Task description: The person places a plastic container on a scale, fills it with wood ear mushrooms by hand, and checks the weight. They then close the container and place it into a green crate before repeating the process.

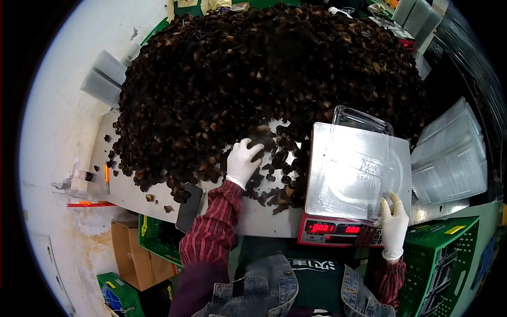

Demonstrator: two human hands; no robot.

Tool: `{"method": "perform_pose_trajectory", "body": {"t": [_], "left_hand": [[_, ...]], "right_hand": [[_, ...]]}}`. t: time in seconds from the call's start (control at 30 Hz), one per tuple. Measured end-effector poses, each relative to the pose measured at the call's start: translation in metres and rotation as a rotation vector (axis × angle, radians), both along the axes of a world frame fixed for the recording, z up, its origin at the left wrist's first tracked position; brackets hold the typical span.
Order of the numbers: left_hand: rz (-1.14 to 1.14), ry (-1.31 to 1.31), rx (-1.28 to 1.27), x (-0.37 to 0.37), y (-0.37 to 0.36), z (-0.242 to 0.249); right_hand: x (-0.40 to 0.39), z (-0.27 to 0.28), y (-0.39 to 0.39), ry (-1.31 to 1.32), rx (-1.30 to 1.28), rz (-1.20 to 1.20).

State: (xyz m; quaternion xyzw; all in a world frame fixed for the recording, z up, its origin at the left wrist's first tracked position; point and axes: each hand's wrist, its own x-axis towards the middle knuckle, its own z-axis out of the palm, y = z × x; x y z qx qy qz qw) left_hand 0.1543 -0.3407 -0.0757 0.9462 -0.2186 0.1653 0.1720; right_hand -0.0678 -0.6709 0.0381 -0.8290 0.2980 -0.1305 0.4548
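My left hand [243, 160] is out over the near edge of the heap of dark dried mushrooms [264, 79], gloved, fingers curled together round a dark clump [260, 136] that sits just beyond my fingertips, toward the pile; how firmly they close on it I cannot tell, the clump being blurred; loose pieces [274, 179] lie scattered on the table [132, 190] just to the right of that hand, between it and the scale [338, 230].

My right hand [393, 222], also gloved, rests at the near right corner of the clear plastic tray [354, 169] lying open on the scale's platform; thumb and fingers pinch the tray's edge, holding it down; the tray's long axis runs away from me, its far rim tilted up against the heap.

So the mushrooms lie ahead and to the left of the tray, and the left hand is plainly the nearer one to them; the tray is directly to the right of that hand, with only the scattered pieces between; the right hand is well apart from the heap.

A phone [190, 207] lies at the table's near edge beside my left sleeve; a stack of clear trays [451, 158] sits right of the scale; green crates [443, 253] stand below.
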Motion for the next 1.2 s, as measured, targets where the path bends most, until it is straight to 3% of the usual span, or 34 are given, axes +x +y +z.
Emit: {"method": "perform_pose_trajectory", "body": {"t": [0.07, 0.13, 0.2, 0.23, 0.3, 0.4, 0.47, 0.5, 0.63, 0.77, 0.87, 0.9, 0.93, 0.97, 1.0, 1.03, 1.1, 1.2], "left_hand": [[-0.033, -0.003, -0.165, 0.014, 0.008, -0.003], [-0.018, 0.179, -0.391, 0.025, 0.010, 0.007], [-0.039, 0.265, -0.671, 0.040, 0.013, 0.008], [-0.025, 0.451, -0.806, 0.044, 0.014, 0.020], [-0.095, 0.421, -0.846, 0.045, 0.004, 0.052], [-0.351, 0.364, -0.779, 0.018, -0.046, 0.130], [-0.662, 0.303, -0.628, -0.006, -0.085, 0.162], [-0.863, 0.190, -0.549, -0.014, -0.104, 0.163], [-1.102, 0.038, -0.018, -0.052, -0.162, 0.132], [-1.044, 0.136, 0.029, -0.057, -0.166, 0.142], [-1.054, 0.174, -0.191, -0.051, -0.148, 0.167], [-1.051, 0.105, -0.373, -0.039, -0.141, 0.164], [-1.032, 0.209, -0.603, -0.025, -0.133, 0.166], [-0.790, 0.033, -0.410, -0.004, -0.114, 0.153], [-0.639, 0.337, -0.401, 0.028, -0.098, 0.139], [-0.477, 0.186, -0.361, 0.046, -0.076, 0.123], [-0.153, 0.022, 0.054, 0.085, -0.031, 0.065], [-0.176, 0.223, 0.289, 0.085, 0.002, 0.021]], "right_hand": [[0.003, 0.001, 0.000, -0.040, -0.026, 0.025], [0.005, 0.007, 0.004, -0.033, 0.178, -0.049], [0.006, 0.007, 0.003, -0.035, 0.162, -0.057], [0.006, 0.008, 0.002, -0.032, 0.146, -0.058], [0.008, 0.004, 0.000, -0.058, 0.142, -0.062], [0.013, -0.001, -0.001, -0.070, 0.123, -0.033], [0.017, -0.001, 0.003, -0.060, 0.108, 0.004], [0.020, 0.001, 0.008, -0.052, 0.124, 0.012], [0.028, 0.001, 0.020, -0.087, 0.107, 0.030], [0.030, -0.008, 0.015, -0.150, -0.042, 0.090], [0.029, 0.004, 0.018, -0.043, 0.031, 0.080], [0.030, 0.006, 0.017, -0.044, 0.030, 0.074], [0.029, 0.007, 0.015, -0.045, 0.045, 0.058], [0.028, 0.008, 0.014, -0.046, 0.060, 0.039], [0.026, 0.009, 0.011, -0.043, 0.060, 0.026], [0.025, 0.010, 0.009, -0.070, 0.114, 0.000], [0.021, 0.008, 0.006, -0.097, 0.167, -0.033], [0.019, 0.004, 0.004, -0.145, 0.139, -0.043]]}}
